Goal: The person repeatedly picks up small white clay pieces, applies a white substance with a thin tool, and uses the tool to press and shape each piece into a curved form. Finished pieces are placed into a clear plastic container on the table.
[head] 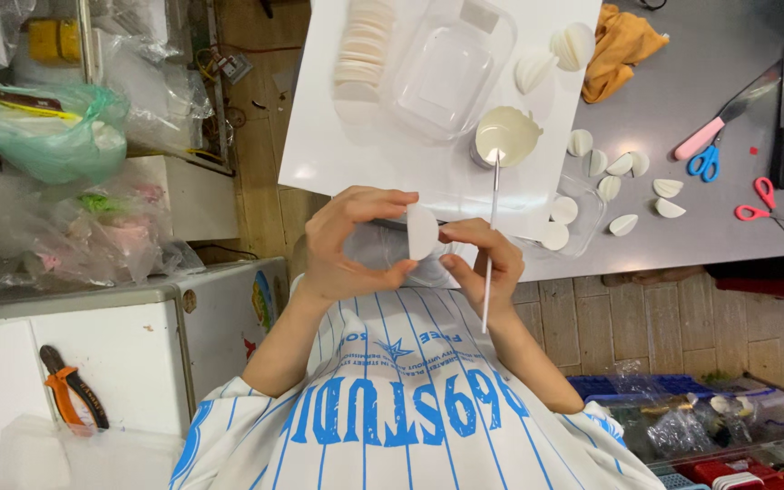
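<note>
Half-round white piece sits pinched between both hands above the near edge of the desk. The left hand curls around it, thumb and fingertips closed on its curved edge. The right hand closes its grip on the straight side while also holding a thin white stick. The piece looks light, thin and pliable, likely easy to crease or tear, so a gentle hold at the rim seems best. Just beyond the grip stands a small cup of white paste. Farther beyond it lies a stack of round white discs, and to the right are more folded half-rounds.
</note>
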